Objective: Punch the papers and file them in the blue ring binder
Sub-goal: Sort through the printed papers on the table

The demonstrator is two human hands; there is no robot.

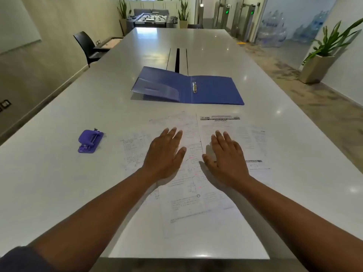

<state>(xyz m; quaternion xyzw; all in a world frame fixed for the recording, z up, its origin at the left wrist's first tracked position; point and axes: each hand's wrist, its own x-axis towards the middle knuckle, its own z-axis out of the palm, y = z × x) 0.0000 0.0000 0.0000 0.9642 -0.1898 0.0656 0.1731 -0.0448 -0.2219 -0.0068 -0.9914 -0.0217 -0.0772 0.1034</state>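
Several printed and handwritten papers (pixel 188 205) lie spread and overlapping on the white table (pixel 59 173) in front of me. My left hand (pixel 165 154) lies over them with straight fingers, palm down. My right hand (pixel 225 156) is beside it, also flat and spread over the sheets. Neither hand holds anything. The blue ring binder (pixel 212 91) lies open beyond the papers, its metal rings (pixel 194 87) showing at the spine and its left cover slightly raised. A purple hole punch (pixel 89 141) sits on the table to the left of the papers.
A dark cable slot (pixel 177 59) runs along the table's middle behind the binder. A black chair (pixel 88 46) stands at the far left side. A potted plant (pixel 322 59) stands on the floor at the right. The table's near edge is just below the papers.
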